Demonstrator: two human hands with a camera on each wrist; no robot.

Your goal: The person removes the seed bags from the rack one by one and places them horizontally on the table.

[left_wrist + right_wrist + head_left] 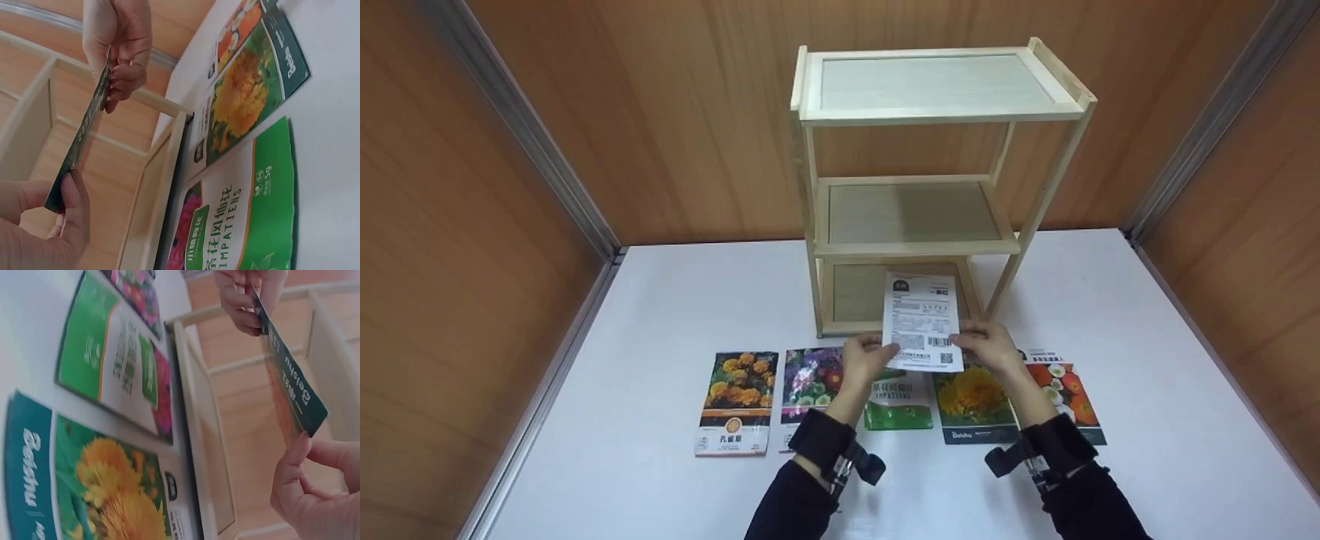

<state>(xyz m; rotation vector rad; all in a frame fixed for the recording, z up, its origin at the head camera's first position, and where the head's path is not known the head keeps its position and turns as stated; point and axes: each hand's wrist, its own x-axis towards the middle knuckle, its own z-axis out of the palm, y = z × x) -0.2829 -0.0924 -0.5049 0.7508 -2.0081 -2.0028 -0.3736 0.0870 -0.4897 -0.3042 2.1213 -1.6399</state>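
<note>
Both hands hold up a seed packet (pixel 924 319), its white printed back with barcode facing the head camera. My left hand (pixel 868 364) pinches its lower left edge between thumb and fingers. On the opposite edge my right hand (pixel 990 346) pinches it the same way. In the right wrist view the packet's dark green band (pixel 304 402) reads "Beishu". The packet overlaps the bottom shelf (pixel 855 296) of a pale wooden rack in the head view. Beneath the hands lie a green-and-white Impatiens packet (pixel 898 409) and a yellow-flower packet (pixel 976 405).
The three-tier wooden rack (pixel 911 247) stands at the back of the white table (pixel 622 420). Also in the row of packets are an orange marigold packet (pixel 737 401), a purple-flower packet (pixel 810 375) and a red-and-white flower packet (pixel 1069 397). Wood-grain walls (pixel 697 112) enclose the table.
</note>
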